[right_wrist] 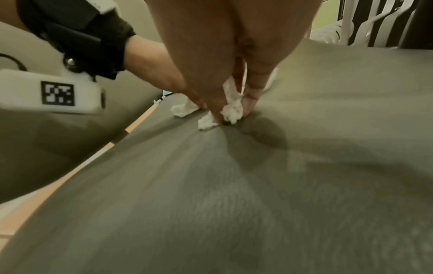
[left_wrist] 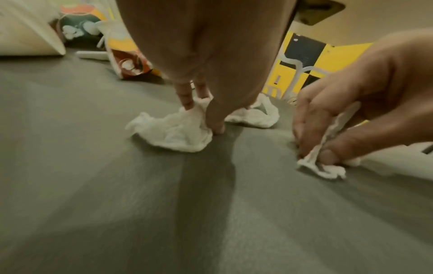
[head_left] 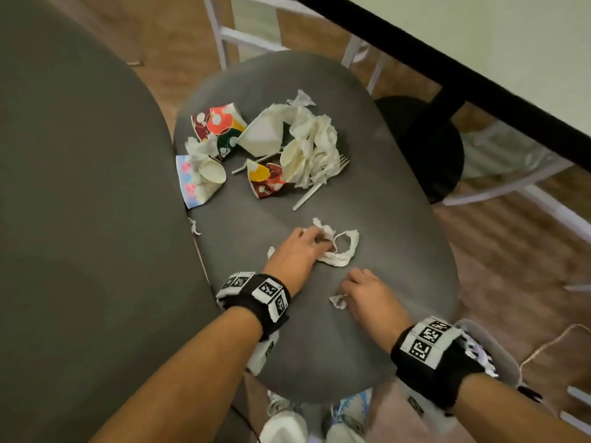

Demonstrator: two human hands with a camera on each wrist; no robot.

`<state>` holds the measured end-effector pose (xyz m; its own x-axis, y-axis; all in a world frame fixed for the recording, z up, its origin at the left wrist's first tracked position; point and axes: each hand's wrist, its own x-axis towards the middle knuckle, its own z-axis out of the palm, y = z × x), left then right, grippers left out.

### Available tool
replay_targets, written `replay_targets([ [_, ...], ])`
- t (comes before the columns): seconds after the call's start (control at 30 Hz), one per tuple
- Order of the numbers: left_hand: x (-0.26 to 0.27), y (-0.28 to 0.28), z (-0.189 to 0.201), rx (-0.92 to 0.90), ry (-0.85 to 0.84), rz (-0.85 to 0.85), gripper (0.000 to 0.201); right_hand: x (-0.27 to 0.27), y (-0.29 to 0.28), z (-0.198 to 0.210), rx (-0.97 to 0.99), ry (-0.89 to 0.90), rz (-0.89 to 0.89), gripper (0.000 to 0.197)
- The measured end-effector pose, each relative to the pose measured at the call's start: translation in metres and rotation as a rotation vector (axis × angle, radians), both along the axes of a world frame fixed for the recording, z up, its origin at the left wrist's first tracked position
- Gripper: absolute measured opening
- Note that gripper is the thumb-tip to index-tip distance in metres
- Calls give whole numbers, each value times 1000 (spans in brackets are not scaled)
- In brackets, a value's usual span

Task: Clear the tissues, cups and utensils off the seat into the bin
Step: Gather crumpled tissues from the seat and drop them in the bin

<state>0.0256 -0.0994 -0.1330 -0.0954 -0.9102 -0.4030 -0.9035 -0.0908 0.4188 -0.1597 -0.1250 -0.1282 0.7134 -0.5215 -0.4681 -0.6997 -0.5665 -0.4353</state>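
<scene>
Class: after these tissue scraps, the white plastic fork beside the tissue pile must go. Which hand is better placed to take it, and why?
Probably the right hand: the fork lies on its side of the seat. Both hands are busy, the left hand gripping the larger tissue.

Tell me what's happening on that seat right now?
A person is picking litter off a grey seat. The left hand grips a crumpled tissue near the middle of the seat, and the right hand pinches a smaller tissue scrap closer to the front edge. Farther back lie a pile of crushed paper cups, more tissues and a white plastic fork, not yet cleared.
</scene>
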Motion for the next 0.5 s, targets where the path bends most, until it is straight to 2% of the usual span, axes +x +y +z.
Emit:
replay_targets([
  [0.1,17,11,-17,-59,89,178,26,6,-21,6,-14,-69,-154,17],
  [0.17,26,18,-22,-90,181,344,21,18,-41,11,-61,-130,-257,24],
  [0.23,34,22,-20,-188,313,588,27,37,-64,13,-78,-189,-355,34],
  [0.3,38,23,-17,-257,365,758,37,56,-84,16,-64,-254,-435,39],
  [0.4,37,19,-13,-268,377,813,44,87,-107,17,-26,-253,-548,27],
  [0.5,30,13,-8,-254,443,844,54,114,-125,10,6,-173,-629,38],
])
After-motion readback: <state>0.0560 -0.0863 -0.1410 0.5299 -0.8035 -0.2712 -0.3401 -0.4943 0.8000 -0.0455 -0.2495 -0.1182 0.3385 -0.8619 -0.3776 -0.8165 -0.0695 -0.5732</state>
